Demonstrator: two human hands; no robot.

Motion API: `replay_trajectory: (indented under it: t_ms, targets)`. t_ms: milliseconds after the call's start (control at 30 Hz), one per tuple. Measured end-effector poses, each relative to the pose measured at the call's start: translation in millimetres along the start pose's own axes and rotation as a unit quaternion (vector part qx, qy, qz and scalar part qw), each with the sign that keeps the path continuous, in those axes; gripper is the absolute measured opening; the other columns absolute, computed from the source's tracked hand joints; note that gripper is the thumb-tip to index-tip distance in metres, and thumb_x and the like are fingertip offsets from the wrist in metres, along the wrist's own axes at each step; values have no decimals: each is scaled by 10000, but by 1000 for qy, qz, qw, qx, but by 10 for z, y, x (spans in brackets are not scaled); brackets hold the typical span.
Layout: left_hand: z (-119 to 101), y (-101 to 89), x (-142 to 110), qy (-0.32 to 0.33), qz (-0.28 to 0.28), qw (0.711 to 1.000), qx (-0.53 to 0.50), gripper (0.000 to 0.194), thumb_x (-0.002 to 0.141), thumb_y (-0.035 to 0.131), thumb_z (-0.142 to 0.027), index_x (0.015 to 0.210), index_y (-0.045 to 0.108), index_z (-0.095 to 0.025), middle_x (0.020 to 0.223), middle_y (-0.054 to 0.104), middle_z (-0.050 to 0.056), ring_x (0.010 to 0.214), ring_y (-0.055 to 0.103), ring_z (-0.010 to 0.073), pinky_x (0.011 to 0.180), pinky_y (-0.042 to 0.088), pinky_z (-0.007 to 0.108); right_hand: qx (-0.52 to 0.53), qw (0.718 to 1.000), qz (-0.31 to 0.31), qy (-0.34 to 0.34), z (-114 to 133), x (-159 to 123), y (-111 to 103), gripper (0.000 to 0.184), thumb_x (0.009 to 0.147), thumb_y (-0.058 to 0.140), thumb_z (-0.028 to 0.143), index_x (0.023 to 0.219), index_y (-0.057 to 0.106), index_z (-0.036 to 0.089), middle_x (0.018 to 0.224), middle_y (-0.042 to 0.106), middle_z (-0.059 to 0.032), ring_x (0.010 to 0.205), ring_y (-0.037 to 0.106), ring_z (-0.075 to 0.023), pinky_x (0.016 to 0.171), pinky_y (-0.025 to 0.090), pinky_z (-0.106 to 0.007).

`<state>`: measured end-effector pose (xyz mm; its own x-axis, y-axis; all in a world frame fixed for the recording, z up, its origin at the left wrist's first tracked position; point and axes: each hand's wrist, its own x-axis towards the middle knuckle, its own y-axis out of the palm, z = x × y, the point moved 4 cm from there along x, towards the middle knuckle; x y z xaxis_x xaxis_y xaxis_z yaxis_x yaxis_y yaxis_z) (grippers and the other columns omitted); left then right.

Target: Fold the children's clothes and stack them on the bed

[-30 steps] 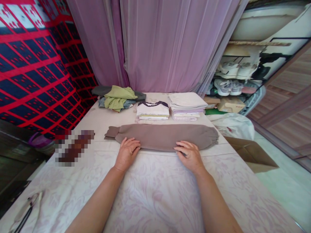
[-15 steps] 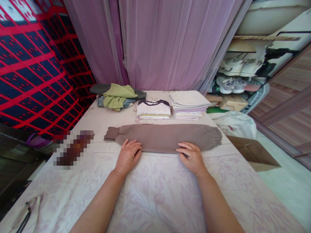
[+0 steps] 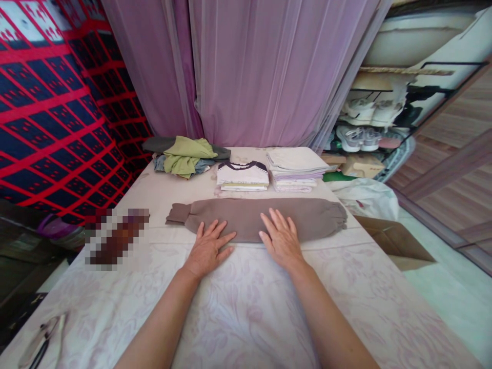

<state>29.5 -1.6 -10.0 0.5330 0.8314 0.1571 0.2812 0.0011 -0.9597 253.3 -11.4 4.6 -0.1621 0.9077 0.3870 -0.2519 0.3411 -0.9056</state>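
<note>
A pair of brown pants (image 3: 246,212), folded into a long strip, lies crosswise on the bed, with a ribbed cuff on the left and a gathered waistband on the right. My left hand (image 3: 209,248) rests with spread fingers over the near edge, left of the middle. Farther right, my right hand (image 3: 282,238) lies flat on the fabric, its fingertips reaching about the middle of the strip. Neither hand grips the cloth. Behind the pants sit a folded white shirt with dark trim (image 3: 243,174) on a small stack and a pile of folded pale cloths (image 3: 295,166).
A loose heap of green and grey clothes (image 3: 188,156) lies at the back left of the bed (image 3: 246,318). Purple curtains (image 3: 253,72) hang behind. To the right stand a shoe rack (image 3: 365,118) and an open cardboard box (image 3: 395,241). Glasses (image 3: 44,338) lie front left.
My right hand has moved left and farther onto the pants, and its fingers have straightened. My left hand's fingers have spread apart. The pants look nearly unmoved.
</note>
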Motion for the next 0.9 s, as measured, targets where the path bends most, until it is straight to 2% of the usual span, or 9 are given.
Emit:
replay_trajectory:
  t_ms: [67, 133, 267, 367, 433, 500, 600, 733, 900]
  targets:
    - [1, 15, 2, -5, -4, 1000, 3, 451, 889, 502, -466, 1330, 492, -375, 1458, 422, 71, 1369, 305, 320, 1081, 141, 632, -18, 998, 66, 7, 46, -23, 124, 432, 929, 411, 365, 1337, 495, 254, 1447, 424, -110, 1335, 358, -270, 1074, 212, -554]
    - [-8, 21, 3, -14, -22, 1000, 7, 512, 880, 510, -480, 1366, 460, -328, 1455, 425, 91, 1370, 305, 315, 1097, 133, 610, -24, 994, 105, 15, 59, -46, 179, 434, 935, 399, 372, 1342, 492, 249, 1456, 409, -116, 1341, 352, -272, 1072, 201, -575]
    - [-40, 26, 0, -19, -50, 998, 14, 565, 881, 494, -502, 1390, 435, -264, 1452, 425, 108, 1371, 304, 313, 1115, 113, 591, -8, 990, 136, 40, 82, 81, 86, 394, 948, 375, 363, 1279, 554, 245, 1415, 466, -114, 1307, 411, -260, 1052, 252, -561]
    - [-53, 33, -5, -14, -47, 999, 19, 561, 886, 472, -523, 1378, 449, -255, 1456, 420, 109, 1368, 307, 322, 1109, 121, 600, 18, 994, 106, 31, 189, 399, -24, 338, 949, 381, 307, 1174, 626, 247, 1304, 581, -90, 1199, 526, -224, 1013, 343, -468]
    - [-52, 33, -10, -14, -48, 999, 20, 560, 888, 465, -528, 1376, 450, -253, 1457, 419, 107, 1367, 309, 323, 1108, 123, 602, 33, 996, 83, 13, 287, 673, -25, 304, 922, 435, 249, 1145, 641, 240, 1226, 637, -70, 1127, 572, -210, 966, 392, -395]
    - [-44, 30, -15, -16, -52, 998, 15, 557, 889, 461, -532, 1374, 452, -259, 1453, 427, 100, 1364, 315, 318, 1113, 122, 597, 40, 996, 81, 0, 369, 940, 53, 298, 888, 483, 204, 1138, 644, 230, 1175, 665, -58, 1091, 584, -209, 932, 409, -359]
    - [-25, 24, -24, -15, -56, 998, -1, 556, 887, 457, -548, 1364, 465, -261, 1443, 442, 91, 1358, 329, 308, 1123, 127, 588, 32, 995, 91, -14, 429, 1220, 243, 301, 857, 537, 214, 1139, 640, 213, 1151, 670, -71, 1079, 572, -229, 915, 400, -366]
    - [3, 17, -49, -13, -61, 998, -29, 508, 902, 449, -516, 1331, 503, -248, 1418, 474, 86, 1338, 368, 288, 1131, 151, 579, 29, 996, 81, -38, 422, 1242, 432, 199, 818, 594, 241, 997, 680, 226, 994, 685, -68, 992, 569, -237, 871, 391, -370]
    - [42, -45, -67, -40, -83, 994, -62, 365, 905, 489, -382, 1241, 581, -274, 1347, 551, 61, 1282, 449, 270, 1111, 254, 568, 87, 995, -11, -56, 379, 980, 455, 139, 796, 561, 134, 866, 633, 231, 920, 660, -38, 930, 552, -208, 869, 369, -353]
